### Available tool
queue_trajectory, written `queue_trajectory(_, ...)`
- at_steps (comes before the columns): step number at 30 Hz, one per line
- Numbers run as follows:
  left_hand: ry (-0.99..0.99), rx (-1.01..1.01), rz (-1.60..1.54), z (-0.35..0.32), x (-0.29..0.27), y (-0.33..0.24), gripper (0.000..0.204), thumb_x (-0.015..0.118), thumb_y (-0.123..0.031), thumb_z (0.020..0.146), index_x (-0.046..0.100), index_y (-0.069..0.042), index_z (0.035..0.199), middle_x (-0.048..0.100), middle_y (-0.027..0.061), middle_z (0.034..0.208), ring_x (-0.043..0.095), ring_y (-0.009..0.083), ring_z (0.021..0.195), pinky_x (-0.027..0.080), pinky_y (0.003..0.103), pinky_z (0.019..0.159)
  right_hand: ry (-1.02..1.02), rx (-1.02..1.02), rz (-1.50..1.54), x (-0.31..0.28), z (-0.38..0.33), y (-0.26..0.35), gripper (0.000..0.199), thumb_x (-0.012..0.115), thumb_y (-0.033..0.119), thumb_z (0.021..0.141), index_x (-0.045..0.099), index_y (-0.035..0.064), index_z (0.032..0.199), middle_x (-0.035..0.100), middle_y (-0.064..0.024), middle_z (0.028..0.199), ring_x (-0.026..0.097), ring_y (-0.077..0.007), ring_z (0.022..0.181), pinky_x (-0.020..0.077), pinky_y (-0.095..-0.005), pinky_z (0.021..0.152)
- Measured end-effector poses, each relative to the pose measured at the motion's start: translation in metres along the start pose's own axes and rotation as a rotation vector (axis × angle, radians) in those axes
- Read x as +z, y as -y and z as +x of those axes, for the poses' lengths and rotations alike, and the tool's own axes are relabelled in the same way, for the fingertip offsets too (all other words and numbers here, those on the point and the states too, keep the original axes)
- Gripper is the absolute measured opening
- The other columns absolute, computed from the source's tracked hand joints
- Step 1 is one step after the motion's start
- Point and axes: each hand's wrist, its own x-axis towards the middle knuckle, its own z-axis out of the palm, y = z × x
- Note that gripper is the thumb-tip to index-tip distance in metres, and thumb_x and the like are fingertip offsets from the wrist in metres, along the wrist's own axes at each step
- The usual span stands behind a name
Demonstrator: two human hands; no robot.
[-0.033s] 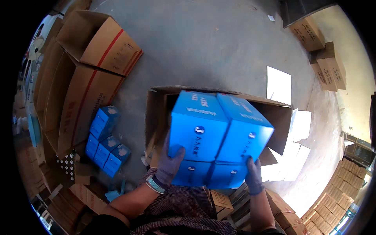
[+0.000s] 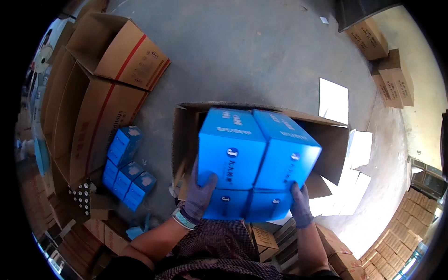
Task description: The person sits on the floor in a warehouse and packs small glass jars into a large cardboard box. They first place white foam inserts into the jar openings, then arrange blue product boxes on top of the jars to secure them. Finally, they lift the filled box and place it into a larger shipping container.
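I hold two bright blue boxes pressed side by side as one block, tilted toward me. My left hand, in a purple-grey glove with a wristband, grips the block's lower left corner. My right hand, gloved the same, clamps its lower right edge. The block hangs over an open brown cardboard carton on the grey concrete floor and hides most of the carton's inside.
Several smaller blue boxes lie on the floor to the left, beside large open brown cartons. White sheets lie right of the carton. More cartons stand at upper right, and stacked ones at lower right.
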Motion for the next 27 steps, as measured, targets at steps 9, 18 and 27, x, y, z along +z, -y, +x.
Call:
queue_trajectory(9, -0.216, -0.070, -0.063, 0.093, -0.015, 0.069, 0.089, 0.068, -0.043, 0.091, 0.020, -0.006, 0.157, 0.047, 0.0215, 0.144, 0.052, 0.0313, 0.127, 0.045, 0.042, 0.105, 0.205, 0.232, 0.033, 0.014, 0.160, -0.098, 0.080, 0.069, 0.050, 0.090, 0.038, -0.0004, 0.143, 0.058, -0.0151, 0.128, 0.062, -0.0235, 0.111, 0.0558, -0.0363, 0.088)
queue_trajectory(18, -0.339, -0.028, 0.047, 0.126, 0.010, 0.105, 0.083, 0.069, -0.039, 0.092, 0.028, -0.003, 0.154, 0.050, 0.0206, 0.142, 0.053, 0.0283, 0.126, 0.044, 0.039, 0.105, 0.078, 0.466, -0.133, 0.028, 0.199, -0.090, 0.099, 0.070, 0.064, 0.081, 0.034, 0.0037, 0.150, 0.049, -0.0158, 0.142, 0.054, -0.0296, 0.124, 0.0479, -0.0432, 0.101)
queue_trajectory(27, -0.466, -0.002, 0.255, 0.152, 0.018, 0.133, 0.089, 0.071, -0.043, 0.087, 0.030, -0.001, 0.153, 0.044, 0.0267, 0.147, 0.044, 0.0360, 0.136, 0.034, 0.042, 0.114, 0.071, 0.410, -0.254, 0.001, 0.234, -0.136, 0.101, 0.061, 0.069, 0.083, 0.034, -0.0018, 0.149, 0.047, -0.0201, 0.145, 0.051, -0.0299, 0.128, 0.0391, -0.0431, 0.108)
